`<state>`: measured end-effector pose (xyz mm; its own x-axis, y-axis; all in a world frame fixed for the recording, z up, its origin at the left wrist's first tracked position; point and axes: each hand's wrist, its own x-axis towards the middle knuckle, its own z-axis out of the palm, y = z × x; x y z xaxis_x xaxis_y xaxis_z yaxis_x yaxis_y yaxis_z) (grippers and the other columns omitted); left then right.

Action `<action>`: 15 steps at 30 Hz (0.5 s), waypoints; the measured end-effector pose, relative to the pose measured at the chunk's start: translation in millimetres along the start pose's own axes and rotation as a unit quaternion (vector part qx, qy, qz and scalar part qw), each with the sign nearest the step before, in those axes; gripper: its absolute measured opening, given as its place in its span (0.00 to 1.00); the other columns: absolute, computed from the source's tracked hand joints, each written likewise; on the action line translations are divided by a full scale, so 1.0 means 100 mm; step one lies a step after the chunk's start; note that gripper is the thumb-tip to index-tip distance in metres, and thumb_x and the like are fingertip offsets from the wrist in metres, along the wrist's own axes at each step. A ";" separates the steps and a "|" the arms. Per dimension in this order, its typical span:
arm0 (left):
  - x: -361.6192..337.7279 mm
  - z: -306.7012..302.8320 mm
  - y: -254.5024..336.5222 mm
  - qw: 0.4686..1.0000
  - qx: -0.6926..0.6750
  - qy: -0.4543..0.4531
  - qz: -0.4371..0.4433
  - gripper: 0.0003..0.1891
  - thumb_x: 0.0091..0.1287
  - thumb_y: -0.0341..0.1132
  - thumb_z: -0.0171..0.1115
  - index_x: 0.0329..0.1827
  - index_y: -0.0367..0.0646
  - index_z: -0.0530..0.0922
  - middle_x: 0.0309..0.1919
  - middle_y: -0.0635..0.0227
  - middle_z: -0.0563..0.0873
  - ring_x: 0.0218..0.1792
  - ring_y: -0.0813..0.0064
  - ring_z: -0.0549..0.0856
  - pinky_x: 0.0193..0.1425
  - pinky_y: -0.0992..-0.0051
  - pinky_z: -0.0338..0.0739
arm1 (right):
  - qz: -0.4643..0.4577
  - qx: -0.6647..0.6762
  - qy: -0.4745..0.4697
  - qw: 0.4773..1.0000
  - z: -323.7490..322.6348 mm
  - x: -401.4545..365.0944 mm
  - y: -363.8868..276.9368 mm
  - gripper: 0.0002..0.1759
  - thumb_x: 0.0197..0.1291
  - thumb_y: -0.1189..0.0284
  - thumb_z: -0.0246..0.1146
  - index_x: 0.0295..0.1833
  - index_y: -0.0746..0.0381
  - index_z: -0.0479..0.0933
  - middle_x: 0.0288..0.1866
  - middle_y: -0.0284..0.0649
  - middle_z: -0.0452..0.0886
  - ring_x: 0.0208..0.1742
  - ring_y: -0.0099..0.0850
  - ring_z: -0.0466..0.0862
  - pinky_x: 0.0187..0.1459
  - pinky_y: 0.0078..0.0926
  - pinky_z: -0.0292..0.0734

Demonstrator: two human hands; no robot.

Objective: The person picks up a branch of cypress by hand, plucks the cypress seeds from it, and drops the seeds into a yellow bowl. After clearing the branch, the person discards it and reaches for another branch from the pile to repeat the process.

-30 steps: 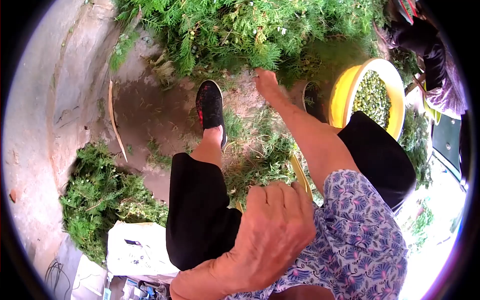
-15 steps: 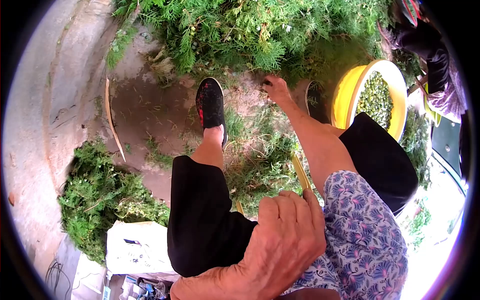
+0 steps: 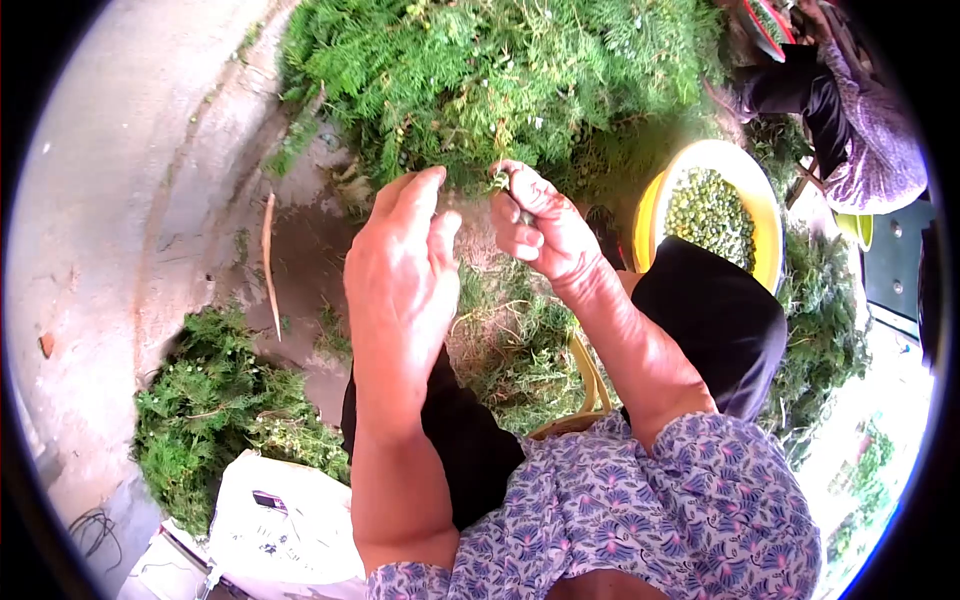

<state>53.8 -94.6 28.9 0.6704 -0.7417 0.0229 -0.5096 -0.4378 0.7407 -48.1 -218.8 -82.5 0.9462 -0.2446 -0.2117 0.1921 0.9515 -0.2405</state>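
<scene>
My right hand [image 3: 548, 225] pinches a small green conifer sprig [image 3: 499, 181] between thumb and fingertips, at the near edge of a large heap of conifer branches [image 3: 470, 80]. My left hand [image 3: 402, 255] is raised beside it on the left, fingers extended and apart from the thumb, with nothing visible in it. The two hands are close but do not touch. To the right stands a yellow bucket [image 3: 650, 212] holding many small green cones or berries [image 3: 708, 215]. Below my hands, between the legs, a yellow handle [image 3: 588, 372] sticks up from a partly hidden container.
A smaller pile of green branches [image 3: 215, 410] lies at left, with a white sack [image 3: 285, 515] below it. A thin stick [image 3: 269, 265] rests on the floor. Another person [image 3: 860, 120] sits at upper right. Loose clippings [image 3: 510, 350] litter the ground between the legs.
My left hand has risen from near the lap to beside the heap. My right hand has come up from the ground by the foot and now holds a sprig. The view has shifted slightly.
</scene>
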 end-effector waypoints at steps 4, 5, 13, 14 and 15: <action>-0.03 0.01 0.10 0.919 -0.375 -0.074 -0.100 0.16 0.62 0.28 0.59 0.52 0.34 0.74 0.38 0.65 0.82 0.24 0.83 0.80 0.30 0.85 0.75 | 0.003 -0.039 0.011 0.999 0.56 -0.30 -0.02 0.11 0.62 0.66 0.57 0.48 0.58 0.75 0.24 0.33 0.74 0.13 0.17 0.62 0.13 0.15 0.54; -0.09 0.06 0.11 0.903 -0.414 -0.070 -0.089 0.14 0.62 0.28 0.59 0.49 0.33 0.76 0.34 0.66 0.83 0.24 0.83 0.80 0.30 0.85 0.74 | 0.004 -0.066 -0.002 0.998 0.67 -0.39 -0.02 0.11 0.61 0.67 0.58 0.47 0.58 0.76 0.24 0.33 0.74 0.13 0.16 0.62 0.13 0.14 0.54; -0.59 0.24 0.29 0.792 -0.603 -0.042 -0.086 0.08 0.63 0.27 0.58 0.42 0.32 0.79 0.31 0.65 0.82 0.26 0.79 0.79 0.30 0.81 0.75 | -0.124 -0.312 0.072 0.939 1.02 -0.99 0.00 0.16 0.57 0.76 0.62 0.52 0.63 0.75 0.28 0.31 0.78 0.17 0.13 0.68 0.16 0.11 0.61; -0.67 0.25 0.32 0.791 -0.603 -0.040 -0.094 0.07 0.63 0.26 0.58 0.41 0.32 0.79 0.31 0.64 0.82 0.26 0.79 0.79 0.30 0.80 0.75 | -0.139 -0.354 0.063 0.923 1.02 -1.07 -0.02 0.15 0.57 0.76 0.62 0.51 0.63 0.76 0.30 0.31 0.79 0.19 0.15 0.70 0.18 0.12 0.66; -0.76 0.26 0.36 0.785 -0.610 -0.028 -0.103 0.07 0.63 0.26 0.58 0.41 0.33 0.79 0.30 0.65 0.82 0.26 0.80 0.79 0.30 0.81 0.75 | -0.168 -0.446 0.059 0.877 1.07 -1.16 0.00 0.14 0.56 0.76 0.62 0.50 0.64 0.77 0.32 0.32 0.80 0.24 0.17 0.74 0.24 0.15 0.70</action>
<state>-29.6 -67.4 36.4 0.6284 -0.7554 -0.1857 0.5248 0.2355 0.8180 -130.2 -170.8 43.9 0.8314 -0.5510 -0.0715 0.1250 0.3109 -0.9422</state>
